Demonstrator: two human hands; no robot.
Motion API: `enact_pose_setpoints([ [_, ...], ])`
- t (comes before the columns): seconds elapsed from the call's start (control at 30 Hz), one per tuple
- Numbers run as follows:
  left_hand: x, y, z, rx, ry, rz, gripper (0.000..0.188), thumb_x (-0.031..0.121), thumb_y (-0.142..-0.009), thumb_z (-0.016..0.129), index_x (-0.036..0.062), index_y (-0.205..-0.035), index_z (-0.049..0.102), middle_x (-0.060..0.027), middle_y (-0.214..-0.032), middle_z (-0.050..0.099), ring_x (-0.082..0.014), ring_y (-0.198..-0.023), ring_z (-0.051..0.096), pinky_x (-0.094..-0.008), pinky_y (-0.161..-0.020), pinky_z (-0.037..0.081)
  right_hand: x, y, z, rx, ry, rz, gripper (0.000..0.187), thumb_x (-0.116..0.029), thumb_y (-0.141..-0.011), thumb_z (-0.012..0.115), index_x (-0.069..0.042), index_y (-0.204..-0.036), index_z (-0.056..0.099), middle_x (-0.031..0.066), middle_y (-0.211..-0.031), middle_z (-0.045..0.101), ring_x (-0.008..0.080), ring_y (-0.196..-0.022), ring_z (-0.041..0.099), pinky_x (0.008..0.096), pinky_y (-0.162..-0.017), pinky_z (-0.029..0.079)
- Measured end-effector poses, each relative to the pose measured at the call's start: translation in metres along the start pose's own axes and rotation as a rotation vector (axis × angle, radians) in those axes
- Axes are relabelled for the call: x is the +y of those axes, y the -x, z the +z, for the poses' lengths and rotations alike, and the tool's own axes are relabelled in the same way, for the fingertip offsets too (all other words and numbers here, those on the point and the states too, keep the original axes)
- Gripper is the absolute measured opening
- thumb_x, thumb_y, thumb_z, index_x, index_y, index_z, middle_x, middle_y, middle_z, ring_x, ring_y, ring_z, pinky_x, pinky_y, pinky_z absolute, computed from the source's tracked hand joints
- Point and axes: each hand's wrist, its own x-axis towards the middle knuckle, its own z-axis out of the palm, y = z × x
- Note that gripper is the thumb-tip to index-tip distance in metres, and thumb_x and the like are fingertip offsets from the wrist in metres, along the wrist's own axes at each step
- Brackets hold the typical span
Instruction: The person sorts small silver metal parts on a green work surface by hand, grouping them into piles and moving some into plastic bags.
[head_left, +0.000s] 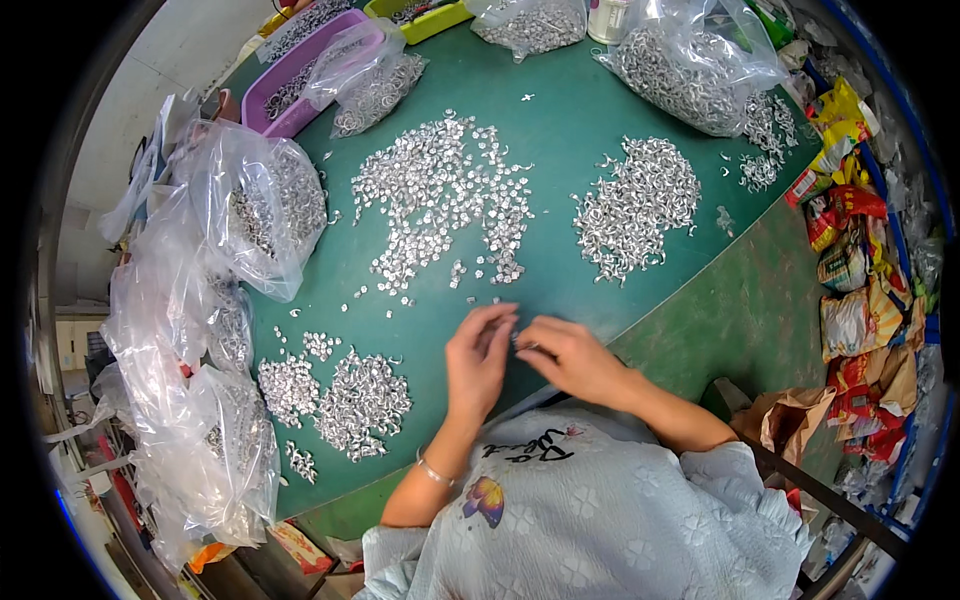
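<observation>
My left hand point(480, 358) is at the near edge of the green table point(450, 370), its fingers bent and pressed together. Close beside it, my right hand point(568, 357) pinches thumb against fingers, the tips facing the left hand. Whatever lies between the fingertips is too small to make out. Just beyond the hands spreads a wide pile of small silvery metal pieces point(430, 195). To its right sits a heap of curved, hook-like metal pieces point(637, 207). Nearer on the left are a pile of small nubs point(288, 388) and a heap of joined-looking metal parts point(363, 405).
Clear plastic bags of metal parts point(262, 205) line the left edge. A purple bin point(300, 112), a lime-green tray point(425, 22) and a large filled bag point(690, 75) stand along the far side. Colourful packets point(855, 300) hang at the right, above a brown paper bag point(795, 420).
</observation>
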Motion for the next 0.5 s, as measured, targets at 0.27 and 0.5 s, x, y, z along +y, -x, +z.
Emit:
enact_pose_setpoints([
  [0.27,0.005,0.051,-0.074,0.321,-0.502,0.149,0.02,-0.01,-0.087,0.055,-0.0026,-0.103,0.064,-0.0102,-0.096,0.062,-0.0173,-0.09,0.061,-0.027,-0.079,0.049,-0.007,-0.034,0.103,-0.097,0.058,-0.326,0.015,-0.006,-0.08,0.059,-0.002,-0.094,0.057,0.0121,-0.093,0.056,0.0307,-0.087,0.058,0.0401,-0.073,0.049],
  [0.5,-0.008,0.066,-0.107,0.399,-0.981,0.31,0.02,-0.008,-0.082,0.057,-0.0001,-0.099,0.064,-0.0141,-0.097,0.064,-0.03,-0.088,0.059,-0.0368,-0.082,0.046,-0.019,-0.045,0.089,-0.063,0.187,-0.421,0.013,-0.008,-0.077,0.062,-0.004,-0.089,0.06,0.0104,-0.091,0.056,0.0286,-0.086,0.058,0.0402,-0.078,0.047],
])
